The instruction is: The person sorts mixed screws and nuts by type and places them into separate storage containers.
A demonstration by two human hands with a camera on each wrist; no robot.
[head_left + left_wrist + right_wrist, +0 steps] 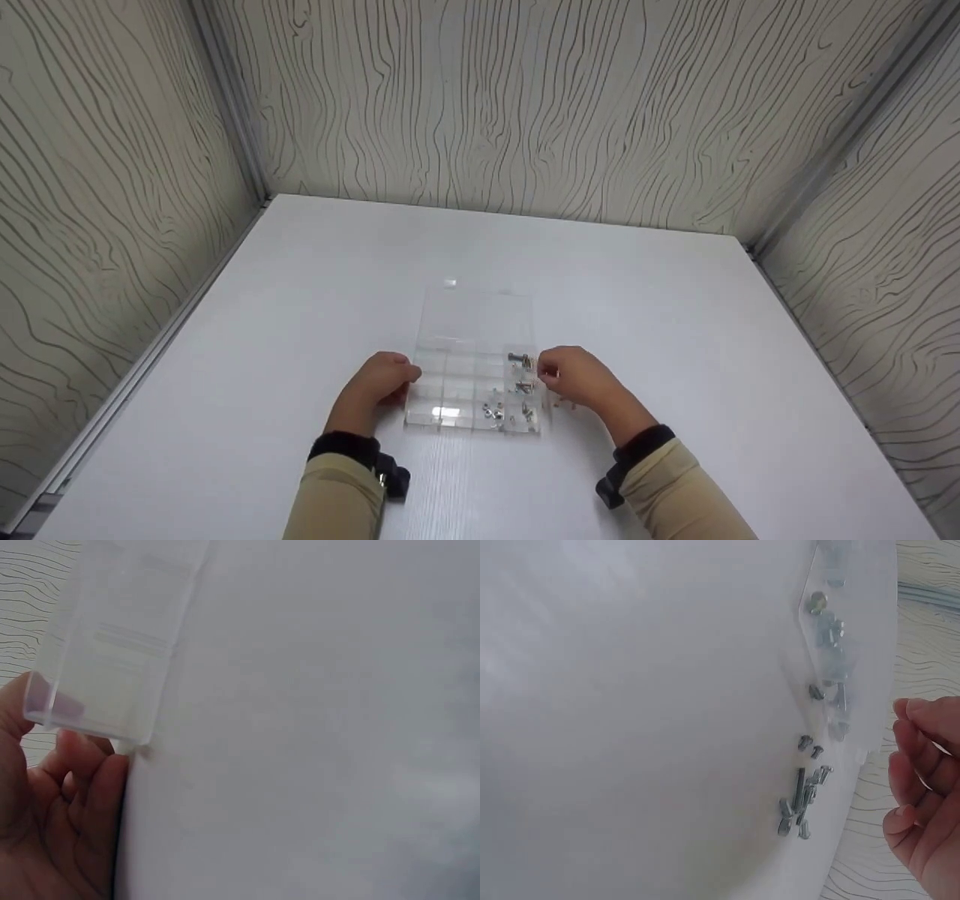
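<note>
Fingers of the left hand (379, 384) curl around the clear compartment box's (474, 390) left edge at table centre; right hand (577, 377) hovers loosely curled, empty, beside loose screws (802, 799). One nudge could scatter them.

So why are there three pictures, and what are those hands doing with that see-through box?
These are a person's two bare hands, filmed by three cameras at once. The big picture comes from a camera on the person's head, looking down at a white table. The other two come from small cameras strapped to each wrist, so they look very close up.

On the table lies a clear plastic box with little compartments, its lid open. Some compartments hold small metal screws and nuts. A few loose silver screws lie on the table beside the box.

The left hand holds the box's left edge. The right hand is by its right edge, fingers curled; whether it pinches anything is unclear.
</note>
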